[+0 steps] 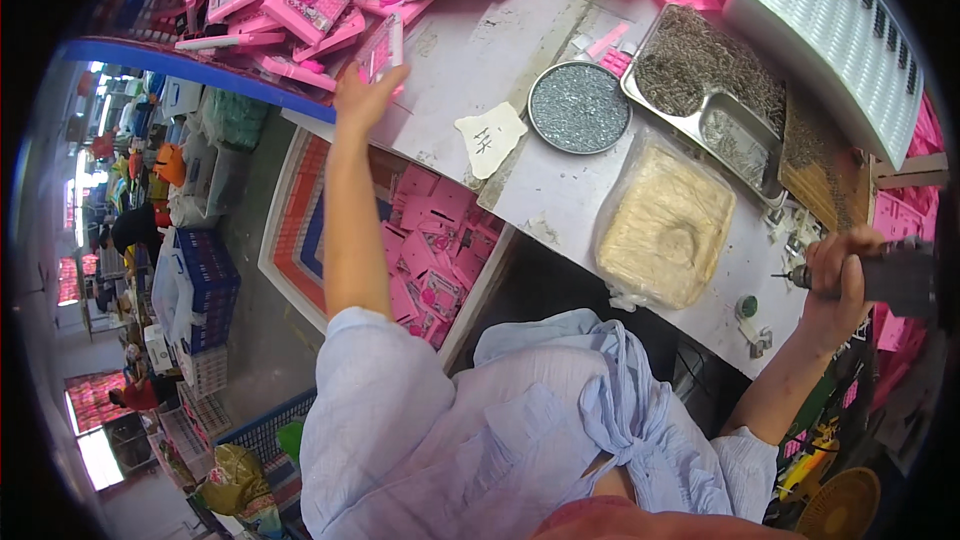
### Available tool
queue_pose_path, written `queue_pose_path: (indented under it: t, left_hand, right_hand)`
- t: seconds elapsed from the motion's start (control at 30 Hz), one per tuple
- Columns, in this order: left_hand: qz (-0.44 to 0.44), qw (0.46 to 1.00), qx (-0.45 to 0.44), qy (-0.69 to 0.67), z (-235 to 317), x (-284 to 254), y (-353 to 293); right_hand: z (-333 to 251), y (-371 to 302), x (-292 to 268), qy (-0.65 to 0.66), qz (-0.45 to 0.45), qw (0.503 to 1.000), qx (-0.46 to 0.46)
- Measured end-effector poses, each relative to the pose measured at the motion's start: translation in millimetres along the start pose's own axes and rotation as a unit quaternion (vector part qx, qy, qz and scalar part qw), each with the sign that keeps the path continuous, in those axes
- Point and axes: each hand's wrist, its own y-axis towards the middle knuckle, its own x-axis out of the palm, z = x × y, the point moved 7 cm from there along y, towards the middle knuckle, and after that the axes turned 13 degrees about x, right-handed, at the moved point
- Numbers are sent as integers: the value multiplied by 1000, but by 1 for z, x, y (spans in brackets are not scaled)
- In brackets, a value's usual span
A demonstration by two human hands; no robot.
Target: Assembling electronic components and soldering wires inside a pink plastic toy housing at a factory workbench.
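My left hand (366, 100) reaches to the far left of the table, its thumb and fingers around a pink plastic toy piece (382, 46) at the edge of a heap of similar pink toys (312, 2). Part of that piece is hidden under the hand. At the right, my right hand (838, 275) is closed around a dark electric screwdriver (900, 278). Its thin bit (782, 276) points left, over the table's right end. Nearest the screwdriver are small metal and plastic bits on the tabletop and a small round green-topped item (746, 306).
A round tin of small grey parts (580, 108), a metal tray of screws or springs (690, 120) and a plastic-wrapped yellowish block (665, 230) sit on the table. A white ridged rack (835, 30) stands far right. Below left, a crate (283, 270) holds pink pieces.
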Motion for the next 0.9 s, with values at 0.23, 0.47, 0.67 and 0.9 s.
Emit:
queue_pose_path:
  t: [0.23, 0.47, 0.67, 0.9]
  left_hand:
    - [-358, 505, -6, -785, 146, 12, -132]
    - [-361, 422, -111, -824, 216, 109, -237]
    - [-361, 759, -55, -539, 186, 158, -252]
    - [-255, 791, 534, -159, 233, 149, -264]
  right_hand:
    - [-51, -51, 24, -326, 285, 845, -314]
    - [124, -34, 112, 34, -152, 966, 207]
    - [134, -40, 76, 195, 4, 944, 266]
    - [140, -43, 28, -249, 96, 928, 261]
